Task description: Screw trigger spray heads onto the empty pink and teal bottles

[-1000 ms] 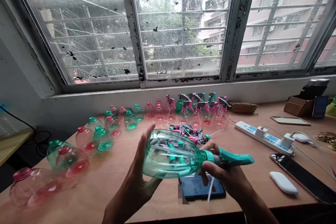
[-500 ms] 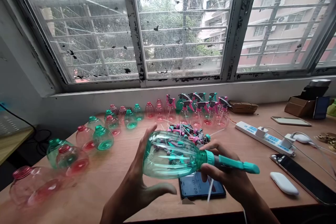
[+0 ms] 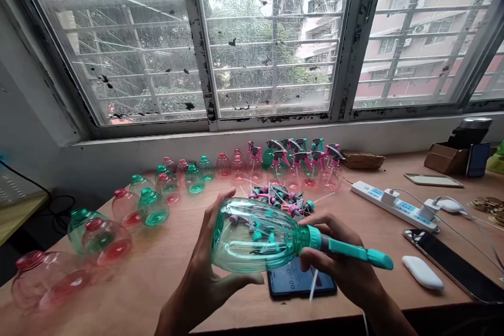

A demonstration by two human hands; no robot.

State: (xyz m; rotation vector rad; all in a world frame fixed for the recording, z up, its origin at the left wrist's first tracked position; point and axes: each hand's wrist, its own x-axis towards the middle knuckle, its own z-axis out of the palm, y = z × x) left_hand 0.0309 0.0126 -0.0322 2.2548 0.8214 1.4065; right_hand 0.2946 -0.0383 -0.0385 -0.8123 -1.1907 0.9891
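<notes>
A clear green spray bottle point(image 3: 255, 239) lies sideways in the air over the table, its base to the left and its teal and grey spray head point(image 3: 356, 252) to the right. My left hand point(image 3: 210, 260) cups the base, with the thumb beneath and the fingers behind. At the neck, my right hand point(image 3: 342, 252) pinches the teal collar between thumb and fingers. Through the clear plastic shows part of a pile of loose pink and teal spray heads point(image 3: 295, 202) on the table. A phone point(image 3: 299, 281) with a lit screen lies below the bottle.
Open pink bottles point(image 3: 106, 241) and green bottles point(image 3: 153, 209) line the left and back. Several bottles with spray heads point(image 3: 299, 168) stand by the window. At right are a power strip point(image 3: 394, 206), a white case point(image 3: 422, 273), a dark phone point(image 3: 452, 262) and a cardboard box point(image 3: 447, 157).
The spray bottle has shifted slightly left and its spray head end tips a little lower. Both hands keep hold of it. The whole view has moved slightly.
</notes>
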